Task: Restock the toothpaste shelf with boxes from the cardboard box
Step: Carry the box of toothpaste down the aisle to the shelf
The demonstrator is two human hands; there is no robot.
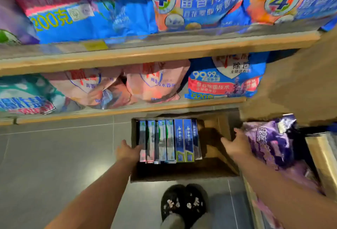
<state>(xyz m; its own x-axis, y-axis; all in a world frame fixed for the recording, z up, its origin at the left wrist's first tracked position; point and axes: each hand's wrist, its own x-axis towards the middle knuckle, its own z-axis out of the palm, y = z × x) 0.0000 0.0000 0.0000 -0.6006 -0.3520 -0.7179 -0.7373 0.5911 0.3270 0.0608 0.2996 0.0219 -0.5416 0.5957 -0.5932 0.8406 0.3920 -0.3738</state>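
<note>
Grey floor tiles (54, 155) fill the lower part of the head view, and above them run two wooden shelves (127, 53) packed with soft bags of washing powder (197, 2) in blue, pink and teal. On the floor just below the lower shelf sits an open cardboard box (184, 171), with the person's two black slippers (184, 203) just beside its near edge. Toothpaste boxes (169, 141) stand on edge in a tight row against the left wall of the cardboard box, filling roughly its left half; the right half shows bare brown cardboard. About four cartons on the left are pale with green and dark markings, and three on the right are deep blue with white script and a green band at the near end. The left hand (128, 151) reaches in at the left wall of the cardboard box, fingers touching the outermost pale carton; whether they curl around it cannot be told. The right hand (237, 145) hovers over the right wall of the cardboard box, fingers spread and relaxed, holding nothing, well apart from the toothpaste boxes. Just beside that hand lies a purple bag (269, 143) on a low ledge at the right.
</note>
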